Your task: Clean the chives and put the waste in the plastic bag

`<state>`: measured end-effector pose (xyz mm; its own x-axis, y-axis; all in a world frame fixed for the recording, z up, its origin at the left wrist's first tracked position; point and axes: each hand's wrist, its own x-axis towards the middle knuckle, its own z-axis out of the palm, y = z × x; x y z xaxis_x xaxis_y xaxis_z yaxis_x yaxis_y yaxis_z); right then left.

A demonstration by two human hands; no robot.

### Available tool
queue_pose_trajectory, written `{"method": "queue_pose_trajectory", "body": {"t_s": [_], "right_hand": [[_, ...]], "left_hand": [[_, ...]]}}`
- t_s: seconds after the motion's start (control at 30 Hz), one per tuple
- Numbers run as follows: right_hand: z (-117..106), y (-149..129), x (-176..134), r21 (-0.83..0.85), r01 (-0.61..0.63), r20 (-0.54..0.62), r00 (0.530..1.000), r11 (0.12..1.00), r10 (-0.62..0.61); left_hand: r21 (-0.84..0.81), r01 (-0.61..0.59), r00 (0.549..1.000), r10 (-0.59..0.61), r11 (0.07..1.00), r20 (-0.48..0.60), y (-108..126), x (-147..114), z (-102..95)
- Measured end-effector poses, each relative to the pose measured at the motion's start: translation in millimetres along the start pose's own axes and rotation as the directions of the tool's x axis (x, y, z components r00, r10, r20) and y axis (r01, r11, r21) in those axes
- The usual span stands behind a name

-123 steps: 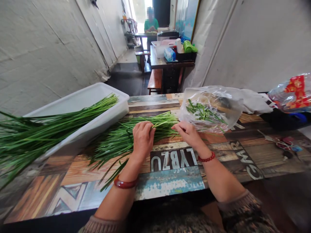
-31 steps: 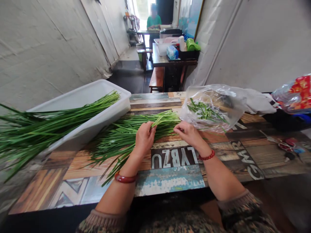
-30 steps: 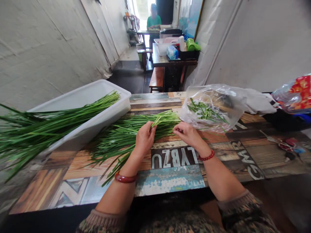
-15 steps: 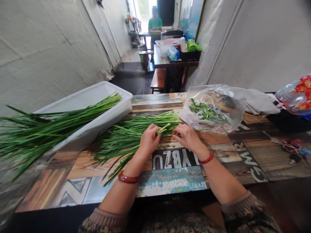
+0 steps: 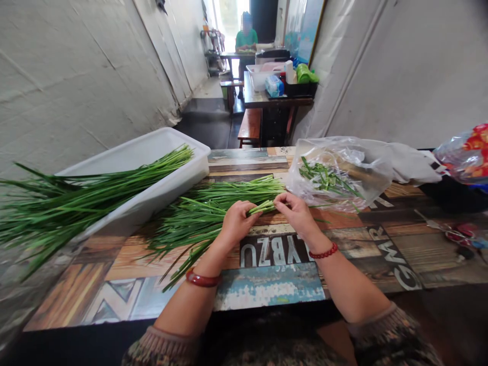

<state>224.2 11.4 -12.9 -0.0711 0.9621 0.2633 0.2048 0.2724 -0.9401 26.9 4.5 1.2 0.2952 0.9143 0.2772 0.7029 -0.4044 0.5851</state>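
My left hand (image 5: 237, 223) is closed round a few garlic chives (image 5: 261, 207), their pale stem ends pointing right and their green leaves trailing left beneath my wrist. At those stem ends, the thumb and fingers of my right hand (image 5: 294, 211) are pinched together; what exactly lies between the fingertips is hard to see. A loose pile of garlic chives (image 5: 198, 203) lies on the table beyond and left of my hands. Just past my right hand, a clear plastic bag (image 5: 366, 175) lies open with green and pale scraps (image 5: 326, 175) inside.
On the left, a white plastic tub (image 5: 168, 190) holds a large bundle of chives (image 5: 114, 188) hanging over its edge. Scissors (image 5: 453, 231) and a red-patterned bag (image 5: 473, 152) lie at the right. Farther back are a bench (image 5: 250, 126), a loaded table and a seated person (image 5: 246, 38).
My right hand has moved slightly left and up, meeting the stem ends held by my left hand. The fingers of my left hand have shifted a little along the stems.
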Motion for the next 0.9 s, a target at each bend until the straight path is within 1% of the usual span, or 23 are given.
{"method": "queue_pose_trajectory", "body": {"t_s": [0.03, 0.1, 0.17, 0.2, 0.23, 0.3, 0.33, 0.4, 0.43, 0.5, 0.53, 0.6, 0.67, 0.73, 0.8, 0.9], "right_hand": [[-1.5, 1.6, 0.9, 0.042, -0.034, -0.02, 0.999, 0.999, 0.035], [-6.1, 3.6, 3.3, 0.109, -0.053, -0.067, 0.996, 0.993, 0.06], [-10.8, 3.0, 5.1, 0.134, -0.034, -0.087, 0.995, 0.99, 0.046], [-12.5, 1.7, 5.4, 0.117, -0.021, -0.075, 0.997, 0.993, 0.03], [-13.5, 0.1, 5.3, 0.077, -0.004, -0.053, 0.999, 0.997, 0.008], [-13.3, -3.7, 4.0, -0.067, 0.066, 0.009, 0.998, 0.996, -0.066], [-12.4, -5.4, 2.9, -0.152, 0.123, 0.042, 0.992, 0.981, -0.117], [-9.1, -7.8, 0.7, -0.297, 0.24, 0.098, 0.97, 0.924, -0.221], [-7.1, -8.5, -0.3, -0.347, 0.284, 0.12, 0.959, 0.894, -0.258], [-2.7, -9.2, -1.9, -0.388, 0.32, 0.131, 0.947, 0.864, -0.292], [-0.3, -9.2, -2.4, -0.375, 0.315, 0.114, 0.949, 0.872, -0.294], [4.3, -8.5, -3.0, -0.284, 0.265, 0.053, 0.964, 0.921, -0.261], [8.0, -6.7, -2.9, -0.142, 0.153, -0.011, 0.988, 0.978, -0.156], [9.0, -3.9, -1.8, 0.003, 0.02, -0.071, 0.997, 1.0, -0.02], [6.1, -1.4, 0.5, 0.123, -0.059, -0.139, 0.987, 0.991, 0.076], [-5.2, -1.3, 5.9, 0.274, -0.076, -0.249, 0.957, 0.959, 0.147]], "left_hand": [[-0.003, 0.003, 1.0, -0.003, 1.0, -0.005, -0.5, 0.0, 0.3], [-0.011, 0.009, 1.0, -0.009, 1.0, -0.01, -1.5, 0.0, 0.8], [-0.023, 0.016, 1.0, -0.017, 1.0, -0.014, -2.4, 0.0, 1.2], [-0.029, 0.022, 1.0, -0.022, 0.999, -0.017, -2.6, 0.0, 1.4], [-0.037, 0.027, 0.999, -0.028, 0.999, -0.022, -2.6, 0.0, 1.4], [-0.051, 0.036, 0.999, -0.037, 0.998, -0.028, -2.2, 0.2, 1.4], [-0.057, 0.04, 0.999, -0.042, 0.998, -0.03, -1.9, 0.2, 1.3], [-0.063, 0.043, 0.998, -0.045, 0.997, -0.032, -0.9, 0.2, 1.0], [-0.065, 0.04, 0.999, -0.043, 0.997, -0.032, -0.4, 0.2, 0.8], [-0.069, 0.028, 0.999, -0.03, 0.997, -0.03, 0.3, 0.2, 0.3], [-0.072, 0.021, 0.999, -0.023, 0.997, -0.03, 0.5, 0.1, 0.2], [-0.081, 0.012, 0.999, -0.015, 0.997, -0.037, 0.5, 0.0, 0.2], [-0.081, 0.011, 0.999, -0.015, 0.997, -0.048, 0.4, 0.0, 0.4], [-0.065, 0.016, 0.998, -0.02, 0.998, -0.055, 0.3, 0.0, 0.8], [-0.047, 0.023, 0.998, -0.025, 0.999, -0.054, 0.3, 0.2, 1.0], [-0.045, 0.026, 0.998, -0.028, 0.999, -0.053, -0.2, 0.5, 0.8]]}}
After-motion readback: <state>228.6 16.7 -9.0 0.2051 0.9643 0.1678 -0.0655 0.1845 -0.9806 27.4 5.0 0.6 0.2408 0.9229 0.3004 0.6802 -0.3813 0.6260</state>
